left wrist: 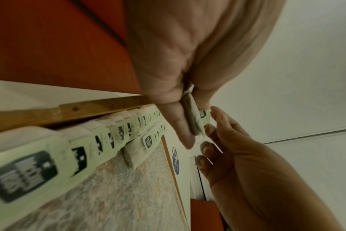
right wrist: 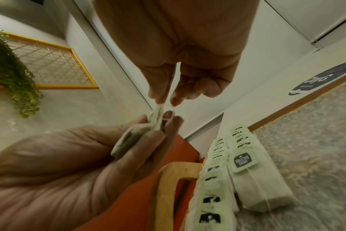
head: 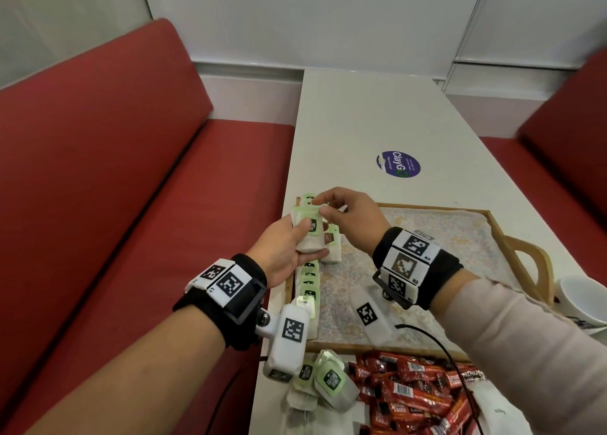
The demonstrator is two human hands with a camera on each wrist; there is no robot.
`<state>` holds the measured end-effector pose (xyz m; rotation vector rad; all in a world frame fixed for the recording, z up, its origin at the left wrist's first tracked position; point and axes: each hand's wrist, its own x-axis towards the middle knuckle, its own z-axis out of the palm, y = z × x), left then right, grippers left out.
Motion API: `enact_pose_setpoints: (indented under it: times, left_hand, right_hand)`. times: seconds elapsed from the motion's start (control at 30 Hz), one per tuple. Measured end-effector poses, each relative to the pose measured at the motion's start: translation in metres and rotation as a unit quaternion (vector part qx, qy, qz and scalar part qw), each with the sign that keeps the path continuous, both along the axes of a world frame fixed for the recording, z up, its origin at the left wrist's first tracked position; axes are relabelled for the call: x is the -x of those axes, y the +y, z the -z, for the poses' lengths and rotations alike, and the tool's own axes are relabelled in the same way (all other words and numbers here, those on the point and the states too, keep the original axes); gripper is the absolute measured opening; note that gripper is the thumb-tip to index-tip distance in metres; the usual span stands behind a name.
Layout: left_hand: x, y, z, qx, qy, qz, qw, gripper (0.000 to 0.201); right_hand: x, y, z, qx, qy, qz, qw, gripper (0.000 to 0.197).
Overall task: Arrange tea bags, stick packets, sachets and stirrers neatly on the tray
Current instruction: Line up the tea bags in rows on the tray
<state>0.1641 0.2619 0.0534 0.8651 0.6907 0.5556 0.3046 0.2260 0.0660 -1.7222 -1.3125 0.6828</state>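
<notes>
Loose tea bags (head: 323, 383), soft white paper pouches with pale green tags, lie in a heap nearest the viewer, and just beside them is a pile of glossy red stick packets (head: 417, 392), long and thin, all on the white table (head: 354, 122) outside the tray. Above the tray's far left corner the left hand (head: 282, 254) grips a small bundle of tea bags (head: 308, 234), thumb on one flat side and fingers curled on the other. At the tips of these fingers the right hand (head: 351, 217) pinches something at the top of the bundle between thumb and forefinger; in the right wrist view a thin string (right wrist: 171, 107) loops there, but I cannot tell if it pinches the string or a tag. Its other fingers are bent loosely. Below the left fingers, the wooden tray (head: 502, 237) has a raised rim, curved handles and a pale mottled liner. Inside it, a row of tea bags (head: 308, 280) lies overlapping along the left rim, tags up, and a second short row (right wrist: 247, 164) lies just beside it. A white cup (head: 578, 298) stands by the tray's right handle.
</notes>
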Motion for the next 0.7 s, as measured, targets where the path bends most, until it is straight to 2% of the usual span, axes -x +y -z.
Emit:
enact_pose_setpoints:
  times: [0.13,0.33,0.53,0.7]
  left_hand:
    - [0.000,0.000,0.003,-0.035,0.015,-0.020,0.999,0.024]
    - [0.002,-0.001,0.004,-0.072,0.046,-0.034,0.996,0.023]
    - [0.001,-0.003,0.001,-0.061,0.038,-0.046,0.996,0.018]
    - [0.001,-0.001,0.000,-0.053,0.058,-0.113,0.990,0.008]
  right_hand:
    - [-0.001,-0.007,-0.002,-0.007,0.026,0.024,0.999,0.010]
    - [0.001,-0.014,-0.004,0.046,0.060,-0.006,0.997,0.015]
    - [0.000,-0.016,-0.009,0.021,0.092,0.028,0.995,0.018]
    - [-0.007,-0.015,-0.010,0.007,0.142,0.050,0.989,0.019]
